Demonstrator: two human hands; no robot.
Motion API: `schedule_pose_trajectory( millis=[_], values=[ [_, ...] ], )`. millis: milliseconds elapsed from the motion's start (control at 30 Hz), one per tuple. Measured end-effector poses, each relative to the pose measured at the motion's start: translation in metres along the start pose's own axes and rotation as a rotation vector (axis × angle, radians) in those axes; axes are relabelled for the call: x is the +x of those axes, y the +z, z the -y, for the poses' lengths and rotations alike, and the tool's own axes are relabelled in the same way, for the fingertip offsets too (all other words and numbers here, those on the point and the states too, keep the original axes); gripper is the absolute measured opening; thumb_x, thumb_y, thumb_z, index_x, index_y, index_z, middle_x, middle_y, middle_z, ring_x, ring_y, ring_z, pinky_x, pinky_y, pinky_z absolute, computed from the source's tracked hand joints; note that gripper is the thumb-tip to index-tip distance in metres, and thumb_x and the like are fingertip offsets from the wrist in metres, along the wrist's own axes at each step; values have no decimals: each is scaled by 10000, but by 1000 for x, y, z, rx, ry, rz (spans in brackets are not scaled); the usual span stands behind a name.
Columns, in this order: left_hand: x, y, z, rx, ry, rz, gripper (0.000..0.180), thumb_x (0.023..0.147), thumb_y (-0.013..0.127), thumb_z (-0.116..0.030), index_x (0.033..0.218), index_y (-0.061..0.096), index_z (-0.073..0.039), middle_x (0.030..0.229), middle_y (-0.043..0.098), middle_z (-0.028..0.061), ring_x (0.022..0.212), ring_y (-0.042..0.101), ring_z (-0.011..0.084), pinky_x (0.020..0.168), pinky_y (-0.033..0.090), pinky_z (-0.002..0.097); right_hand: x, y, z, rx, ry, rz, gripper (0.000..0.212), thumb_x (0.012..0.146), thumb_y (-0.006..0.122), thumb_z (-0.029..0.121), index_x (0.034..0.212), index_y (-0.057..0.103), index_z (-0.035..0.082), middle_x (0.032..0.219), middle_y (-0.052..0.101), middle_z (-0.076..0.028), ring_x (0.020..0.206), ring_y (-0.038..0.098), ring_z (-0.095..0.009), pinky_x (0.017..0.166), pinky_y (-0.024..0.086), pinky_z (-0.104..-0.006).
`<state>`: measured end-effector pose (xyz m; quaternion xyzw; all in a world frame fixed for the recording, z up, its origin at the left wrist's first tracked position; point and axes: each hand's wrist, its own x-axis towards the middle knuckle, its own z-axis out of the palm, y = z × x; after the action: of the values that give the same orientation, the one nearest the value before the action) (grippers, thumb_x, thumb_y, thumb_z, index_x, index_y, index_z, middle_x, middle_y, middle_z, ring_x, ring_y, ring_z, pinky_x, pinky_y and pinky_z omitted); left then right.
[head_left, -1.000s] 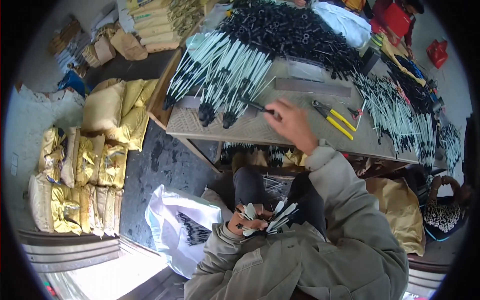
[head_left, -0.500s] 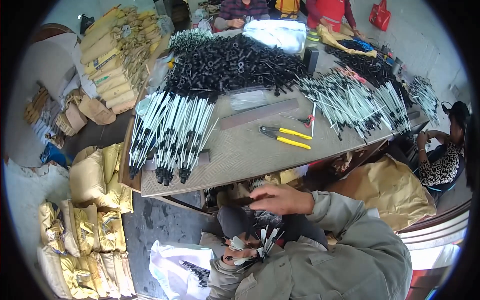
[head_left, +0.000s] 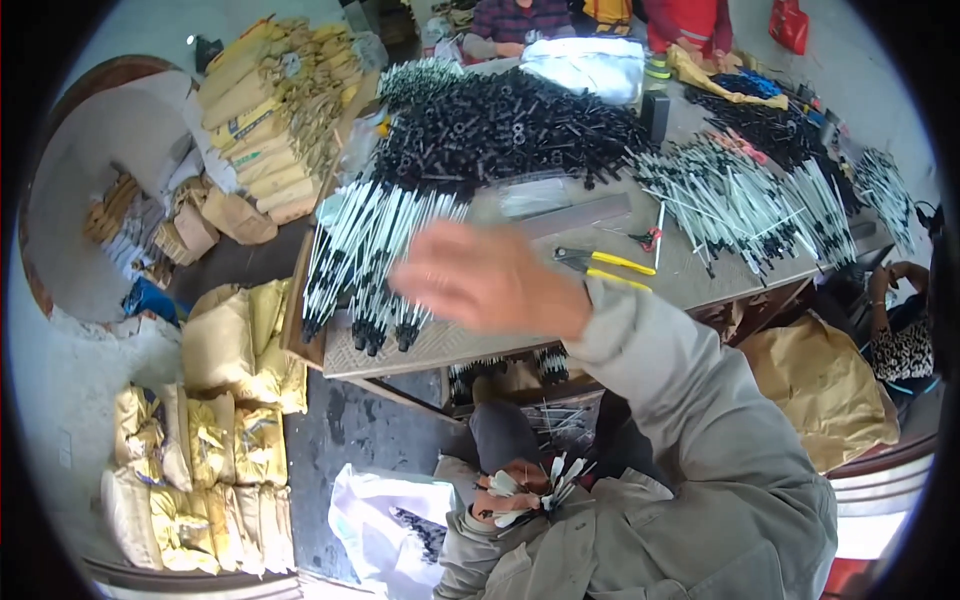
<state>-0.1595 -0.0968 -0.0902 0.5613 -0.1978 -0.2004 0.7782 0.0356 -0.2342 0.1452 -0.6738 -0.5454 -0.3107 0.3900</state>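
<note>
My right hand is raised over the table, blurred, with fingers spread and nothing visibly in it. It hovers beside a fan of white rods with black tips. My left hand rests low near my lap, closed around a small bunch of the same white rods. A large heap of black parts covers the far side of the table.
Yellow-handled pliers lie just right of my right hand. More white rods spread at the table's right. Tan sacks sit on the floor at left, a white bag by my knee. Other people sit beyond the table and at right.
My right hand rose from below the table edge up over the table toward the rod fan. The view tilted slightly. My left hand kept its bunch of rods.
</note>
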Motion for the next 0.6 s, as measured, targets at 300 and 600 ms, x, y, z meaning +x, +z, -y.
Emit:
schedule_pose_trajectory(
  millis=[300, 600],
  values=[
    [18, -6, -6, -82, 114, 248, 162, 770, 614, -79, 812, 578, 73, 743, 571, 107, 656, 500, 161, 570, 364, 284, -134, -31, 28, 59, -40, 439, 296, 759, 588, 75, 1054, 565, 84, 1006, 519, -88, 827, 586, -224, 637, 510, -287],
    [8, -17, 27, -454, 55, 111, 209, 730, 659, -28, 909, 600, 62, 835, 605, 101, 799, 565, 143, 672, 439, 267, -151, -38, 29, 98, -205, 577, 373, 765, 540, 93, 1130, 466, 93, 1082, 455, -92, 895, 549, -232, 640, 502, -305]
  ],
)
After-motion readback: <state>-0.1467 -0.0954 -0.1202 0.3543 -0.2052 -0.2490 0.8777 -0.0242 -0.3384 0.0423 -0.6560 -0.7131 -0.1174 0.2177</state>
